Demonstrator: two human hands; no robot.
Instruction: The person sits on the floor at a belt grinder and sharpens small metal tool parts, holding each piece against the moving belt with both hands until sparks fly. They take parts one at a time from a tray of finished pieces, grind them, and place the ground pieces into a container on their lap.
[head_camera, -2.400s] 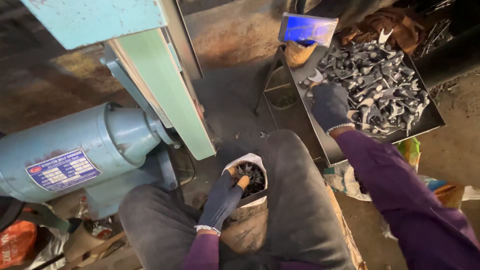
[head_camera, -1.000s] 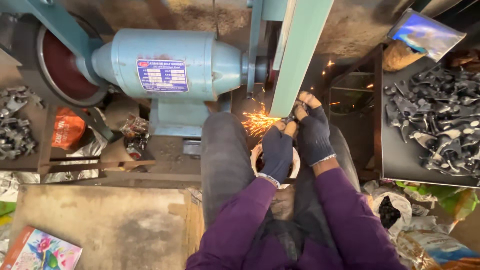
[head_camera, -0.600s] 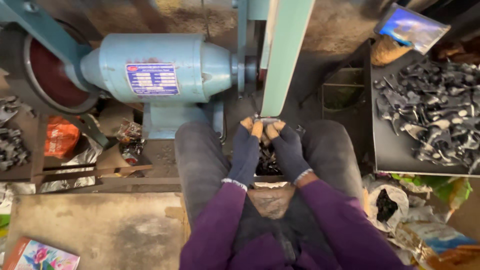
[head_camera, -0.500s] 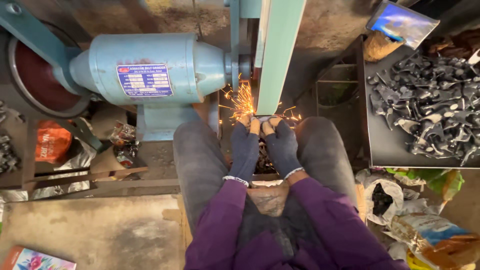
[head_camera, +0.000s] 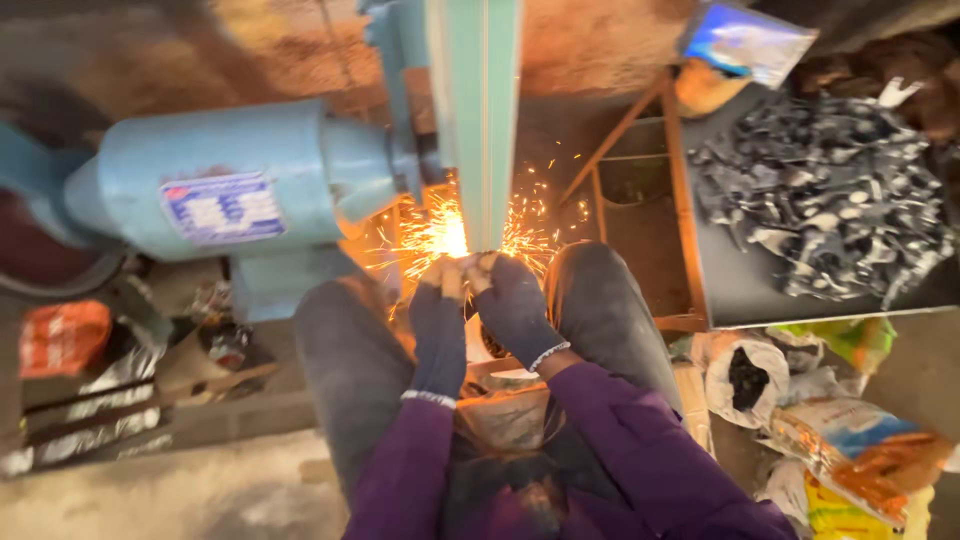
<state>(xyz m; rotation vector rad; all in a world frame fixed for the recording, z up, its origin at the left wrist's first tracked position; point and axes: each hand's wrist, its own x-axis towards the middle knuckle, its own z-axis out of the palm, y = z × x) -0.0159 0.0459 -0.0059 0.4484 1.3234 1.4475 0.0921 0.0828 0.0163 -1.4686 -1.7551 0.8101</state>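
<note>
Both my hands wear dark gloves with purple sleeves behind them. My left hand and my right hand meet at their fingertips and together pinch a small metal piece, mostly hidden by the fingers. They press it against the foot of a pale green sanding belt that runs upward. Orange sparks spray left and right from the contact point. A blue motor sits left of the belt. My knees flank the hands.
A dark tray on a rusty metal stand at right carries a heap of dark metal parts. Sacks and coloured bags lie at lower right. An orange bag and scrap lie at left. A container sits between my knees.
My right hand came back from the tray of parts and joined the left at the belt. Sparks flare, stop, and now flare again. The view has tightened on the hands.
</note>
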